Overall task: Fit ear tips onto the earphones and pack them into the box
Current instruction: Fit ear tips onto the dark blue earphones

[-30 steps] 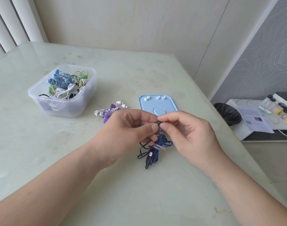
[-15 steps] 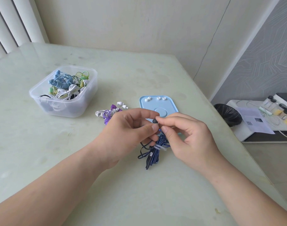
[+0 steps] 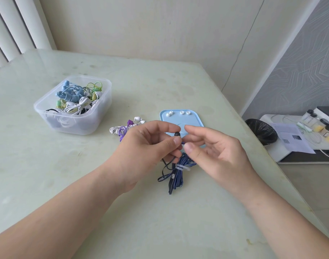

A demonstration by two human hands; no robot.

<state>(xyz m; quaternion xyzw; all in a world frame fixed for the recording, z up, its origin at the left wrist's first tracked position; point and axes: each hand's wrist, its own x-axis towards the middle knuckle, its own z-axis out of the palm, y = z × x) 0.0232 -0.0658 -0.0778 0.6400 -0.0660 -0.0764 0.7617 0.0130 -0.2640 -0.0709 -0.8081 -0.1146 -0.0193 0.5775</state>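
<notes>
My left hand (image 3: 146,148) pinches a dark earbud (image 3: 177,134) of the blue-black earphones between thumb and fingers. Their coiled cable (image 3: 178,171), tied with a white band, hangs down onto the table. My right hand (image 3: 214,152) is just right of the earbud, fingers loosely spread, holding nothing. A light blue lid (image 3: 189,119) lies behind the hands with three white ear tips (image 3: 181,112) along its far edge. A purple-and-white earphone bundle (image 3: 125,128) lies left of the lid. The clear plastic box (image 3: 96,116) at the left holds several coiled earphones.
The pale green table (image 3: 160,221) ends at a right edge close to my right forearm. Beyond that edge stand a black bin (image 3: 261,130) and a low white shelf (image 3: 298,146) with papers and small jars. A wall runs behind the table.
My right hand has let go of the earbud and drawn back a little to the right, its fingers opening. My left hand keeps its pinch on the earbud.
</notes>
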